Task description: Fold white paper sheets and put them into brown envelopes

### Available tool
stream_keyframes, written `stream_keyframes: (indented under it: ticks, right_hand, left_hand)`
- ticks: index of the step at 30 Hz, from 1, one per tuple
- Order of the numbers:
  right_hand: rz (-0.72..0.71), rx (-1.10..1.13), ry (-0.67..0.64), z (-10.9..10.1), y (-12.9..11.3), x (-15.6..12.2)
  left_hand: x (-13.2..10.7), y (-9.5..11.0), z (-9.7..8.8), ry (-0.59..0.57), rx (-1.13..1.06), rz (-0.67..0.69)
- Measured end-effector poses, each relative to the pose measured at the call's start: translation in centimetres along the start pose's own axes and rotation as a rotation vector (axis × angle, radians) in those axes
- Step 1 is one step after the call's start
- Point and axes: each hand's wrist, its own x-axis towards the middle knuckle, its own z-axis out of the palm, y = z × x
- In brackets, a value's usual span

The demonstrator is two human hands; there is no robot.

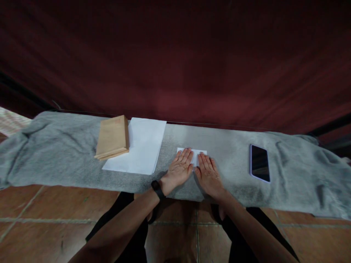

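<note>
A small white folded piece of paper [195,153] lies on the grey cloth [68,157] that covers the long worktop, just ahead of the person and a little right of the middle. Its long axis runs left to right, along the worktop's length. Both hands are on top of it, so only the far edge and a strip between them show.

The left hand [179,168] covers the paper's left end and the right hand [208,175] covers its right end. The 2 hands are side by side, nearly touching, and neither is the nearer. Each lies flat, palm down, with fingers straight and close together, pointing away from the body. They grip nothing and rest on the paper.

A black band [158,190] sits on the left wrist. Well to the left lies a large white sheet [144,146], with a stack of tan paper envelopes [113,137] overlapping its left edge. Well to the right, a dark-screened phone [259,162] lies face up. Behind hangs a dark red curtain [175,54], and below is a terracotta tile floor [55,219].
</note>
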Motion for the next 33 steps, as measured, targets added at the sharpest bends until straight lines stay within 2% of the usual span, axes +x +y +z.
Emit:
stream_keyframes:
  ticks: [7,13,18,26,33]
  right_hand:
    - [-0.055,-0.020,-0.039,-0.20,-0.29,-0.17]
    - [-0.063,-0.020,-0.037,-0.26,-0.28,-0.27]
    - [-0.045,-0.034,-0.024,-0.18,-0.35,-0.40]
    - [-0.010,-0.044,0.042,0.15,0.18,-0.48]
    - [0.019,-0.052,0.049,0.01,0.34,-0.45]
  left_hand:
    - [0.65,0.60,-0.36,-0.075,-0.044,0.059]
    - [0.76,0.67,-0.01,-0.032,-0.039,0.073]
    - [0.81,0.75,0.38,-0.013,-0.025,0.045]
    - [0.55,0.72,-0.11,-0.010,0.041,-0.056]
    - [0.07,0.25,-0.25,-0.001,0.079,-0.134]
